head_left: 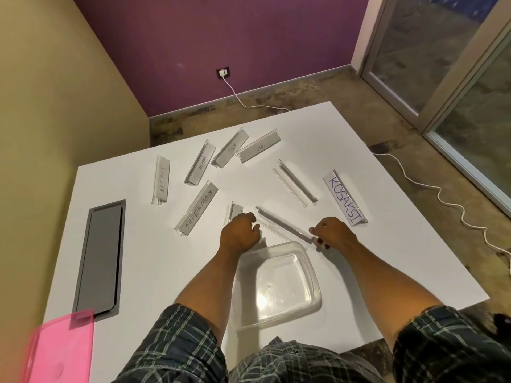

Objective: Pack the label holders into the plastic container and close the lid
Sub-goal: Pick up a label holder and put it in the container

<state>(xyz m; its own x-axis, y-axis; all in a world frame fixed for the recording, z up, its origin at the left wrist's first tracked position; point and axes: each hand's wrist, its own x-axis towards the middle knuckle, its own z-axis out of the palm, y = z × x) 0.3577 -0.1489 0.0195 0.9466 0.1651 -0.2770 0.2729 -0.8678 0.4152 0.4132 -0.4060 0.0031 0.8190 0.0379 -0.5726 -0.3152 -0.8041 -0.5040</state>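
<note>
A clear plastic container (278, 283) stands open and empty at the table's near edge, between my forearms. Its pink lid (59, 352) lies at the near left corner. Several clear label holders are scattered beyond it, among them SUPERMAN (197, 208), BATMAN (161, 179), KOSAKSI (345, 197) and an unlabelled one (294, 183). My right hand (333, 233) grips the near end of a clear label holder (282, 226) just past the container's far rim. My left hand (240, 230) is closed over the near end of a short-looking holder (234, 211).
A grey recessed cable flap (99, 258) sits in the white table (138, 272) at the left. More holders marked ALPHA (200, 165), TIGER (231, 152) and DOG (258, 147) lie at the back. A white cable (431, 189) runs over the floor on the right.
</note>
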